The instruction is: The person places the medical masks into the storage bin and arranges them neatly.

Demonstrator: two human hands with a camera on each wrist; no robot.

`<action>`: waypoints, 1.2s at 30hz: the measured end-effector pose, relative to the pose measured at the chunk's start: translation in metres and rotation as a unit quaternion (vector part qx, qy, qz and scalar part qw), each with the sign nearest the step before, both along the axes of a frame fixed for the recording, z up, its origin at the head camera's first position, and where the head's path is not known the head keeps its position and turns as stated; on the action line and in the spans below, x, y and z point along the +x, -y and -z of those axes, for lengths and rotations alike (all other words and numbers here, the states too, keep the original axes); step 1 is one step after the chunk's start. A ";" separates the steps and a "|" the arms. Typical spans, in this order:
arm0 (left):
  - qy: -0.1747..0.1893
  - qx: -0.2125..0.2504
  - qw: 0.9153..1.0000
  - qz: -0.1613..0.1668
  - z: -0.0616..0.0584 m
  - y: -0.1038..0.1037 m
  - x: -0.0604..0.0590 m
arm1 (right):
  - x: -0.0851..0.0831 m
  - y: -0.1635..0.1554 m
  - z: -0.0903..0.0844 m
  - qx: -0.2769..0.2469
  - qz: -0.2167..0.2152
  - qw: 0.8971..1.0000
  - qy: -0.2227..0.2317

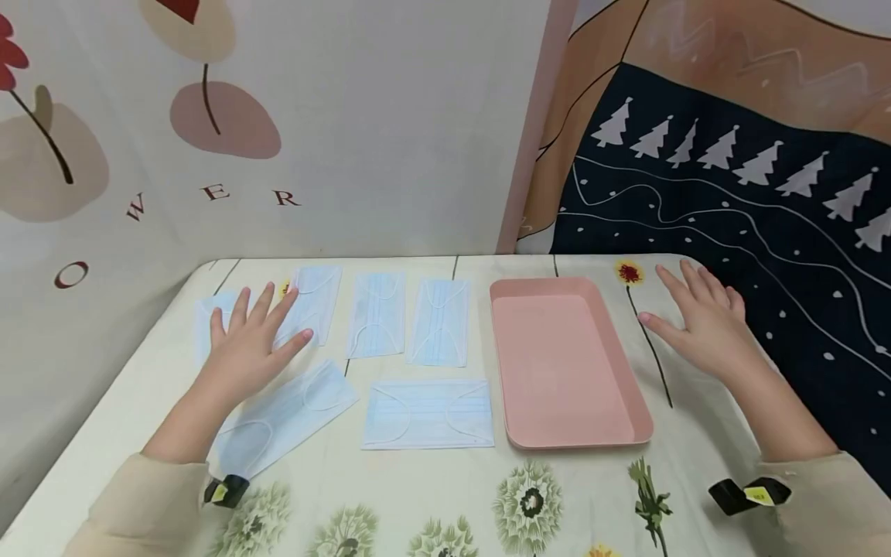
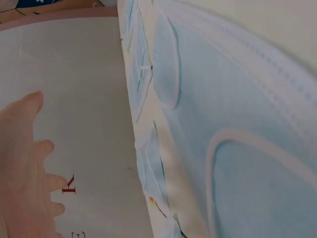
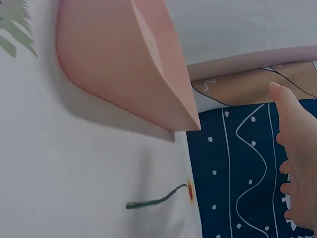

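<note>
Several light blue face masks with white ear loops lie flat on the table. My left hand (image 1: 247, 352), fingers spread, hovers over the left-hand masks and partly hides them. Below it lies a slanted mask (image 1: 292, 418), seen close up as a large mask (image 2: 257, 109) in the left wrist view. Another mask (image 1: 428, 415) lies crosswise beside a pink tray (image 1: 567, 363). Farther back are two upright masks, one (image 1: 376, 313) left of the other (image 1: 438, 321). My right hand (image 1: 710, 321) is held with straight fingers right of the tray, apart from it, holding nothing.
A white flowered cloth (image 1: 418, 487) covers the table. Behind stands a pale printed curtain (image 1: 390, 139); a dark cloth with white trees (image 1: 696, 193) hangs at the right. Each wrist wears a black strap, the left strap (image 1: 226, 490) and the right strap (image 1: 748, 495).
</note>
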State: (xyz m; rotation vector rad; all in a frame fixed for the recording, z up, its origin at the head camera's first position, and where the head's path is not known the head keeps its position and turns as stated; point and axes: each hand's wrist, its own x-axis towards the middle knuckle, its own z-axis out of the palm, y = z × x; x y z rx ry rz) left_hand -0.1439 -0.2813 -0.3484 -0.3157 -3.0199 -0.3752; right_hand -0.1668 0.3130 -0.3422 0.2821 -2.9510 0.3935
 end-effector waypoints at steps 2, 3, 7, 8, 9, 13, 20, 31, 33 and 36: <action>-0.006 0.003 1.000 0.000 0.001 -0.001 0.003 | 0.001 0.001 0.002 -0.002 -0.002 1.000 -0.004; -0.008 0.004 1.000 0.001 0.001 -0.002 0.005 | 0.002 0.002 0.003 -0.005 -0.003 1.000 -0.006; -0.018 0.012 1.000 0.005 0.003 -0.006 0.011 | 0.005 0.003 0.010 -0.022 -0.004 1.000 -0.010; -0.019 0.015 1.000 0.006 0.003 -0.006 0.013 | 0.006 0.004 0.012 -0.028 -0.005 1.000 -0.010; -0.021 0.019 1.000 0.007 0.003 -0.007 0.015 | 0.007 0.004 0.013 -0.035 -0.007 0.999 -0.010; -0.030 0.037 0.999 0.007 0.002 -0.012 0.022 | 0.010 0.006 0.021 -0.060 -0.014 0.998 -0.012; -0.047 0.067 0.996 0.019 0.005 -0.017 0.035 | 0.012 0.010 0.036 -0.090 -0.031 0.995 -0.018; 0.010 0.134 0.990 0.031 0.012 -0.009 0.047 | 0.014 0.008 0.052 -0.173 -0.077 0.982 0.018; 0.036 0.141 0.989 0.025 0.014 -0.006 0.047 | 0.014 0.007 0.056 -0.186 -0.084 0.979 0.023; 0.064 0.152 0.986 0.020 0.018 0.000 0.049 | 0.013 0.006 0.063 -0.209 -0.092 0.973 0.031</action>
